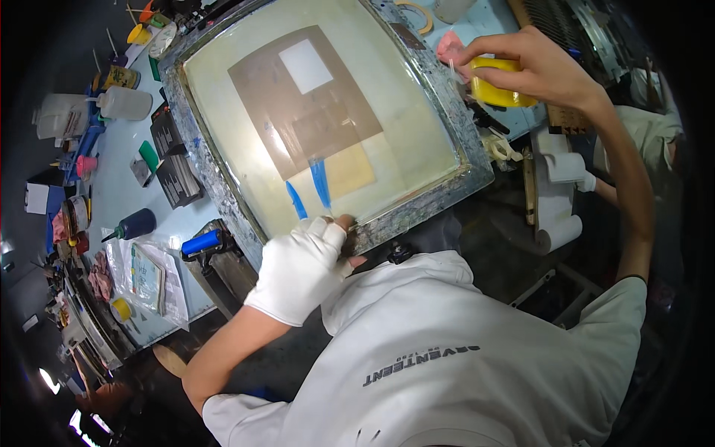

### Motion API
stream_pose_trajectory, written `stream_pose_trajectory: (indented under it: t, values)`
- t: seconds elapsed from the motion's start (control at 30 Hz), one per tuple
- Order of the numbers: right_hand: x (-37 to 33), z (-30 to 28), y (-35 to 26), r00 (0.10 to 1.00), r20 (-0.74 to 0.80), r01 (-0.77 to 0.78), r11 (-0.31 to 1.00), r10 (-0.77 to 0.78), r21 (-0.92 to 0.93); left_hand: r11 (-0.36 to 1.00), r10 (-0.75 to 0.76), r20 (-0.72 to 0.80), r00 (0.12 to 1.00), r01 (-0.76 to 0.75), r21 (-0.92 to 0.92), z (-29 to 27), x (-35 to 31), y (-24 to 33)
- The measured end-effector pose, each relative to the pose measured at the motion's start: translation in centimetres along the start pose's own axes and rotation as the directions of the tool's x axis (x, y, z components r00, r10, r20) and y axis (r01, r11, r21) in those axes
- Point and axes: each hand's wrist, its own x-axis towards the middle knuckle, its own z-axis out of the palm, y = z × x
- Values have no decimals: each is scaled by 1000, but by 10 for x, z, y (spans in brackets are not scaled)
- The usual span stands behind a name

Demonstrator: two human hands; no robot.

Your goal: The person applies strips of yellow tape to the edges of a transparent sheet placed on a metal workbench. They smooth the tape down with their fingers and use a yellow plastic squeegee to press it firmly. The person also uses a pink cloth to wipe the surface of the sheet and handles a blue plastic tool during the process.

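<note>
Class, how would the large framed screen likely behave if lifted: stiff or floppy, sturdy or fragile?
Its thick frame should probably stay stiff. The thin-looking sheet across it seems taut, but may be easy to puncture. Being far wider than the gloved left hand, the frame would likely be awkward one-handed.

1 framed scrn (pixel 406 97), 2 blue strips (pixel 320 184), 1 held yel. obj (pixel 488 93).
</note>
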Motion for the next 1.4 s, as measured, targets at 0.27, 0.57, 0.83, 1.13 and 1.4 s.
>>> stream_pose_trajectory:
  t: [0.27, 0.57, 0.83, 1.13, 1.4]
  values:
    - [18, 39, -56, 980, 63, 151, 918, -187, 368, 54, -230, 200, 952, 218, -975, -7, 72, 8]
    - [18, 45, 10, 973, -217, 134, 951, -74, 279, 208, -426, 35, 904, 136, -969, -28, 44, -36]
    - [59, 67, 105, 958, -269, 36, 970, -102, -239, 998, -18, -530, 848, 49, 44, 4, 43, -105]
    - [107, 59, 103, 977, -113, -164, 976, 180, 140, 993, -108, -499, 860, 115, -17, 5, 46, -102]
    - [51, 64, 27, 993, -13, -116, 982, 120, 146, 994, -94, -496, 863, 105, -6, 2, 45, -99]
